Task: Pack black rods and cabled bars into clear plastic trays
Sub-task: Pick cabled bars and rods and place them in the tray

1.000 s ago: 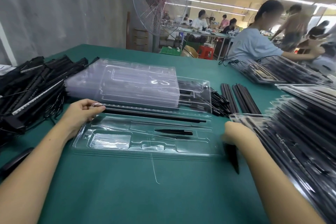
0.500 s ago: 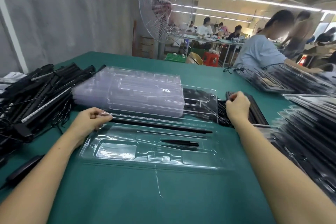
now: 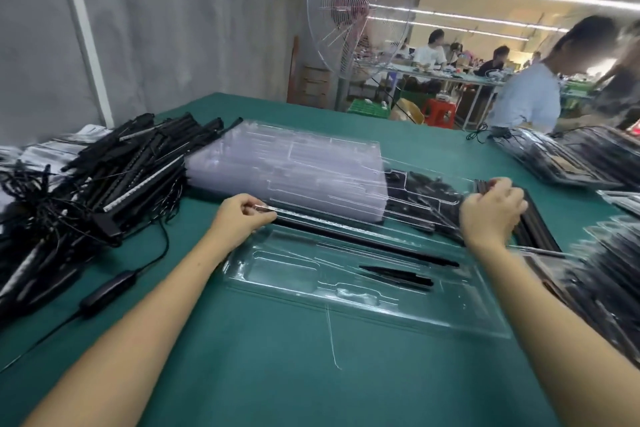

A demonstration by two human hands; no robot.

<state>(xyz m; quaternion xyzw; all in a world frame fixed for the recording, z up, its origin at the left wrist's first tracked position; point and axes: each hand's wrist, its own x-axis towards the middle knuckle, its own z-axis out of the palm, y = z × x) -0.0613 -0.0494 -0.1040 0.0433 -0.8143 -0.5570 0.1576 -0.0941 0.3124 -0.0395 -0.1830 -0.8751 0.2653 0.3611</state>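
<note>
A clear plastic tray (image 3: 363,298) lies on the green table in front of me. A long black rod (image 3: 349,239) sits in its far slot and a short black piece (image 3: 398,276) in a middle slot. My left hand (image 3: 239,218) pinches the tray's far left corner. My right hand (image 3: 491,215) is curled over the loose black rods (image 3: 533,222) at the tray's far right; its fingertips grip the top of one rod. A heap of black cabled bars (image 3: 104,180) lies at the left.
A stack of empty clear trays (image 3: 294,170) stands behind the open tray. Packed trays (image 3: 609,274) pile up along the right edge and far right. A black cable box (image 3: 110,291) lies near my left forearm. A standing fan and other workers are beyond the table.
My right hand went from the tray's near right corner up to the loose rods and now grips them. My left hand stayed on the tray corner. The view shifted left.
</note>
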